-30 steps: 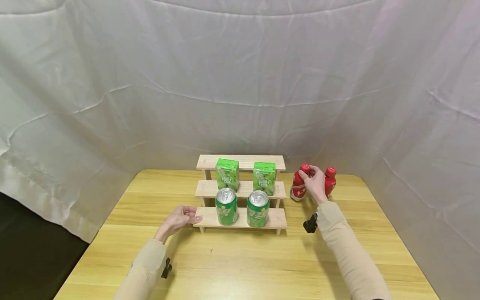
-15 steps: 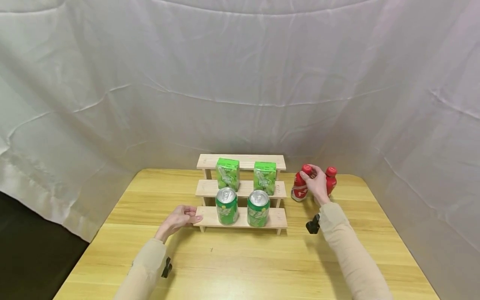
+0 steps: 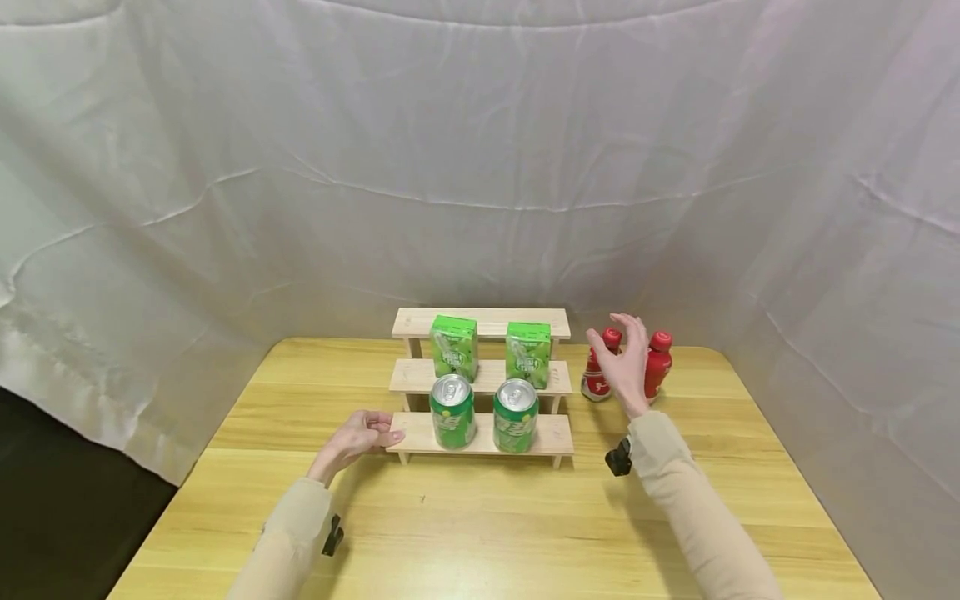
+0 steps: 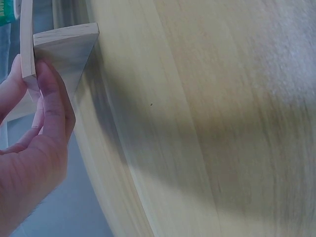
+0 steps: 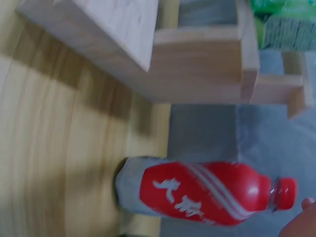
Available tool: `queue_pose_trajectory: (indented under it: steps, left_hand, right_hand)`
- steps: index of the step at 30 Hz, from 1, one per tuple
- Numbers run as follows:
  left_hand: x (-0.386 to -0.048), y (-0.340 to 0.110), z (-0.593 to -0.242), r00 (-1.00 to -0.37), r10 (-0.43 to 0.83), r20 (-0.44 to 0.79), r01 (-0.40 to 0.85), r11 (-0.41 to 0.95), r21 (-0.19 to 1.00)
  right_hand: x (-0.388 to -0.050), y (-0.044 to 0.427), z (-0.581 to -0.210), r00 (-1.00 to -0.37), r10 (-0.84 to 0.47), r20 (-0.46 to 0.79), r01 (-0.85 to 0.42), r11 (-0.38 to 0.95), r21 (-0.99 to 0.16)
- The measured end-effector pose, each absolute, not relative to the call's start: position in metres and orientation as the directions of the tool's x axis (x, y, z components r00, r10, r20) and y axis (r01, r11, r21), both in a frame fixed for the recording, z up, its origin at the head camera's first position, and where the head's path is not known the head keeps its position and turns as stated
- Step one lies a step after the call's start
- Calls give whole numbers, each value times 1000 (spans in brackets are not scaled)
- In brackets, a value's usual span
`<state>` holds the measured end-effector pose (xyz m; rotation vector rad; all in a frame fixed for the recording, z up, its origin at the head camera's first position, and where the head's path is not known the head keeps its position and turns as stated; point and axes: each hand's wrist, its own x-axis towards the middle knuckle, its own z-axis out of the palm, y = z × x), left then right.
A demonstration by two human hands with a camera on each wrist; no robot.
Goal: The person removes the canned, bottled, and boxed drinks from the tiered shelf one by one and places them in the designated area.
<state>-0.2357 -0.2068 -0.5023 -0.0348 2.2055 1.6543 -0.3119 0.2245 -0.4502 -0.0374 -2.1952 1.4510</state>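
Note:
A three-tier wooden display shelf [image 3: 555, 434] stands on the table. My left hand [image 3: 354, 440] pinches the left end of its lowest board [image 4: 27, 42] between thumb and fingers. Two green drink cans, one on the left [image 3: 452, 417] and one on the right [image 3: 515, 421], stand on that lowest board. Right of the shelf, a red bottle [image 5: 197, 192] with a red cap is upright on the table. My right hand [image 3: 628, 368] is spread just beside its top, holding nothing, thumb and fingers apart. Behind this hand a second red bottle [image 3: 658, 364] is partly hidden.
On the middle tier are two green drink cartons, left [image 3: 454, 350] and right [image 3: 528, 357]. The top board [image 3: 480, 322] lies behind them. A grey curtain [image 3: 480, 167] hangs around the back and sides of the wooden table [image 3: 465, 533].
My right hand has let go of the left red bottle's top and opened, rising slightly. The bottle stays upright on the table. My left hand keeps its hold on the shelf.

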Motion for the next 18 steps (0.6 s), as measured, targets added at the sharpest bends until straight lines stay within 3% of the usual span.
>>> queue_pose_trajectory:
  steps: [7,18]
  left_hand:
    - [-235,-207,-503,-928,203,-313,-240,315,918]
    - [-235,-207,-501,-925,209,-318,-248,303,920]
  right_hand:
    - [-300,203,-437,-871,213,443,-323,430,-843]
    - [-287,167,-417,-944,12,331,-317,260,-912]
